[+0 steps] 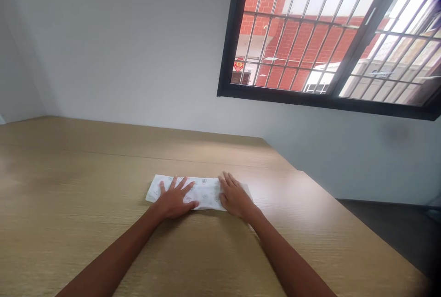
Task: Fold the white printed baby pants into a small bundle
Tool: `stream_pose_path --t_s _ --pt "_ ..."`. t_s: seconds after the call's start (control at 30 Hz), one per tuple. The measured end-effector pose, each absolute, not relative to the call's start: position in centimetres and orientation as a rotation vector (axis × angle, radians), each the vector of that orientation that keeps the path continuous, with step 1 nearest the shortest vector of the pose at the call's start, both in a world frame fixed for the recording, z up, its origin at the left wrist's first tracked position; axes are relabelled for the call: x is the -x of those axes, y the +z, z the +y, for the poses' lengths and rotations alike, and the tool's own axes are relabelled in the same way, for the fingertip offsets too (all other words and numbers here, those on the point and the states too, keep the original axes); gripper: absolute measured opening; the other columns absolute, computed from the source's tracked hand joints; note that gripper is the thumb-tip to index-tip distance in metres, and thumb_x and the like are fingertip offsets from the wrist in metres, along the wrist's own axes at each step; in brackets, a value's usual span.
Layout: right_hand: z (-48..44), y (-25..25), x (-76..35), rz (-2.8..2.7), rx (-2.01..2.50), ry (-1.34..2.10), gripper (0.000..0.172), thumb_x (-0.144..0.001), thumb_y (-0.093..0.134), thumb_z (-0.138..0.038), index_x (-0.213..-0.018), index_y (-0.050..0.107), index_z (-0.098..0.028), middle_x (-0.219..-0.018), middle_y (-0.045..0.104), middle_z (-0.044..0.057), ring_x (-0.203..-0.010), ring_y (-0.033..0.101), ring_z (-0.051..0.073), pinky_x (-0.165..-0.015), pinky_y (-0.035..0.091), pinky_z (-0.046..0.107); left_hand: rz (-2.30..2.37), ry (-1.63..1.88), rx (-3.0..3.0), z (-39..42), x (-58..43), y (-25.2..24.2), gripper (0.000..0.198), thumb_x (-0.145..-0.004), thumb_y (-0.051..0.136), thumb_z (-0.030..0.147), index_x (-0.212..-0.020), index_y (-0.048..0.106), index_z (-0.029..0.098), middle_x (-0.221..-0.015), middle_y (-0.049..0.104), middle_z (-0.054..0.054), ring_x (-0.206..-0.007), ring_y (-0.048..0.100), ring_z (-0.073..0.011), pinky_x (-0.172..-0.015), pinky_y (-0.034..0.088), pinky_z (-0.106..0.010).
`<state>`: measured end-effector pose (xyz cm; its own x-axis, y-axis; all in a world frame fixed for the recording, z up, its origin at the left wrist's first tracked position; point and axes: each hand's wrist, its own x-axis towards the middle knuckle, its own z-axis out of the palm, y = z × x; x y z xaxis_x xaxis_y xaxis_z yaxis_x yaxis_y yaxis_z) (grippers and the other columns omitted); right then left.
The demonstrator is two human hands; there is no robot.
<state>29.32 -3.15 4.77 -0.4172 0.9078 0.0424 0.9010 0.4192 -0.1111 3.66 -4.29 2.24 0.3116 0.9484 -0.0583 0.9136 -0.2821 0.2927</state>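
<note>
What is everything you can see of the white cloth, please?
The white cloth looks like soft fabric printed with small dark motifs. It lies flat as a narrow strip, apparently folded, crosswise on the wood-look table. The spread left hand rests on its left part; the right hand covers some of its right end.

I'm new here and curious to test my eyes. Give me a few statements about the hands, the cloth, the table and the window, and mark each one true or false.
1. The left hand and the right hand are both on the white cloth. True.
2. The left hand is clenched into a fist. False: it is spread out.
3. The cloth is plain, without any pattern. False: small dark prints dot it.
4. The cloth lies on a pale brown table. True.
5. The window is at the upper left of the picture. False: it is at the upper right.
6. The window is barred. True.
</note>
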Motion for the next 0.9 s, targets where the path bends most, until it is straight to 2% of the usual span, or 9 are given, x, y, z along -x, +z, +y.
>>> stream_pose_path --t_s 0.13,0.2,0.27,0.47,0.6,0.73,0.9 --pt "-3.7 3.7 -26.9 -2.567 1.371 0.141 0.063 -0.1 0.035 -0.028 -0.157 0.029 -0.002 -0.164 0.017 0.017 -0.154 0.012 0.027 -0.126 0.016 0.044 1.473 0.356 -2.487 -3.8 -4.5 1.5 0.064 -0.104 0.025 0.054 -0.155 0.036 0.019 -0.164 0.023 -0.012 -0.153 0.013 -0.0302 -0.123 0.012 -0.061" --pt "-4.1 3.3 -25.8 -2.583 1.293 0.228 0.063 -0.102 0.032 -0.031 -0.158 0.027 -0.003 -0.164 0.018 0.015 -0.154 0.014 0.025 -0.126 0.017 0.043 1.322 0.442 -2.559 -3.5 -5.2 1.2 0.056 -0.105 0.023 0.038 -0.155 0.035 0.016 -0.162 0.028 -0.011 -0.152 0.02 -0.0237 -0.126 0.017 -0.051" --pt "-4.4 3.3 -25.2 -2.614 1.27 0.29 0.064 -0.103 0.03 -0.033 -0.159 0.025 -0.005 -0.164 0.018 0.013 -0.154 0.014 0.023 -0.127 0.015 0.042 1.253 0.469 -2.597 -3.4 -5.8 0.9 0.055 -0.104 0.024 0.032 -0.155 0.033 0.014 -0.161 0.03 -0.011 -0.151 0.022 -0.022 -0.126 0.019 -0.047" --pt "-4.4 3.5 -25.2 -2.662 1.365 0.305 0.071 -0.105 0.023 -0.05 -0.16 0.022 -0.005 -0.165 0.015 0.011 -0.154 0.012 0.025 -0.127 0.011 0.043 1.43 0.296 -2.584 -4.0 -6.1 0.8 0.06 -0.104 0.023 0.039 -0.159 0.027 0.013 -0.165 0.021 -0.008 -0.153 0.013 -0.0289 -0.125 0.016 -0.057" --pt "-4.1 3.5 -25.8 -2.673 1.437 0.31 0.081 -0.103 0.024 -0.062 -0.16 0.022 -0.004 -0.165 0.012 0.013 -0.155 0.007 0.026 -0.127 0.009 0.042 1.539 0.239 -2.509 -4.3 -5.8 1.3 0.068 -0.104 0.022 0.056 -0.16 0.025 0.017 -0.165 0.019 -0.008 -0.154 0.01 -0.032 -0.123 0.01 -0.062" --pt "-3.9 3.8 -26.7 -2.675 1.469 0.331 0.091 -0.099 0.027 -0.073 -0.161 0.02 -0.006 -0.165 0.01 0.013 -0.155 0.006 0.026 -0.126 0.007 0.041 1.552 0.204 -2.464 -3.8 -4.8 1.5 0.072 -0.101 0.022 0.067 -0.159 0.027 0.026 -0.166 0.016 -0.007 -0.154 0.009 -0.0311 -0.123 0.009 -0.061" --pt "-3.0 4.4 -28.7 -2.67 1.549 0.349 0.109 -0.087 0.035 -0.086 -0.161 0.019 -0.008 -0.165 0.009 0.014 -0.154 0.007 0.029 -0.125 0.007 0.044 1.645 0.163 -2.422 -2.6 -2.5 1.2 0.064 -0.103 0.022 0.058 -0.159 0.03 0.027 -0.165 0.019 -0.008 -0.154 0.012 -0.0297 -0.123 0.011 -0.055"
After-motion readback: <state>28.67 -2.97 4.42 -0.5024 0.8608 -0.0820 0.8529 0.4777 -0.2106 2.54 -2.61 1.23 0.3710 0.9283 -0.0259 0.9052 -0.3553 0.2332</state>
